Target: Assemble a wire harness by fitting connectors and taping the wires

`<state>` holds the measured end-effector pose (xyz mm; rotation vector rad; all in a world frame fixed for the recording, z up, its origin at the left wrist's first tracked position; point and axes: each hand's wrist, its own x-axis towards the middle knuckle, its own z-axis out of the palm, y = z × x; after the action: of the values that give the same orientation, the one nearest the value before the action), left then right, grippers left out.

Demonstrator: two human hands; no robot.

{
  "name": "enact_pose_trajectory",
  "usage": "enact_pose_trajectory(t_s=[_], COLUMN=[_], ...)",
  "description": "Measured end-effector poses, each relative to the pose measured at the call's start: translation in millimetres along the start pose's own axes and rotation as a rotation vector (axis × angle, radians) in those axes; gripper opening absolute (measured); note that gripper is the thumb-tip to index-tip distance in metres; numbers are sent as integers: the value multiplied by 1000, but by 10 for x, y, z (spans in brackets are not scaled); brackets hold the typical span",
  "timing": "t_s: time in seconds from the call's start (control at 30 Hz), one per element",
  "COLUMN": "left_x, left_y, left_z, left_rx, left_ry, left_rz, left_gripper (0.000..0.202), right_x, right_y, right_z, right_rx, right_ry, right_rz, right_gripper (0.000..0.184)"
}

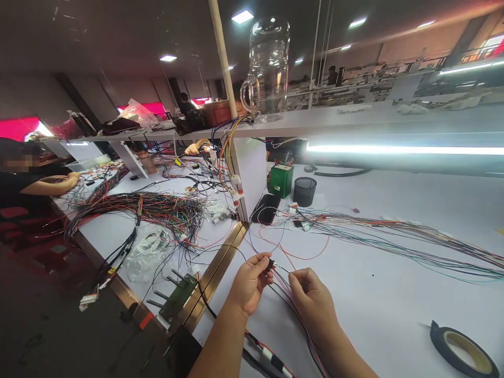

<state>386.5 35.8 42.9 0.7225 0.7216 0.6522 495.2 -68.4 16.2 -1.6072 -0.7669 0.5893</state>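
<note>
My left hand (249,283) is closed in a pinch on a small black connector (270,263) above the white table (378,294). My right hand (311,294) is just to its right, fingers pinched on a thin wire (284,271) that runs into the connector. More thin wires (289,299) of several colours trail from between my hands back towards me. A long bundle of coloured wires (394,233) lies across the table beyond my hands, stretching to the right edge.
A roll of black tape (462,350) lies at the near right. A green box (281,180), a black mesh cup (304,191) and a dark case (265,209) stand behind. A green pin fixture (179,296) and wire tangles (157,207) fill the left table, where another person (27,181) works. A glass jug (266,71) stands on the shelf.
</note>
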Motion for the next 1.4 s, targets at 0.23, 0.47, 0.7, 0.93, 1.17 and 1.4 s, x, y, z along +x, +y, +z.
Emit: enact_pose_trajectory(t_s=[0.23,0.47,0.7,0.93,1.17,1.4], left_x=[17,45,6,12,-1,-30], left_y=[-96,-188,-161,-169,-190,-167], left_z=[-16,-10,-7,-21,-5,39], left_rx=[234,378,358,358,346,246], left_ry=[21,11,-73,-94,-95,-41], left_rz=[132,156,120,119,156,155], left_gripper=[33,40,37,39,39,39], right_x=[-6,-36,-36,-28,-4,-10], right_y=[3,53,43,82,128,78], right_z=[-13,14,26,20,57,61], right_rx=[-100,-164,-165,-168,-142,-98], right_ry=[36,-3,-6,-31,-45,-95], right_rz=[-11,-8,-23,-20,-45,-35], right_gripper=[23,21,22,22,26,28])
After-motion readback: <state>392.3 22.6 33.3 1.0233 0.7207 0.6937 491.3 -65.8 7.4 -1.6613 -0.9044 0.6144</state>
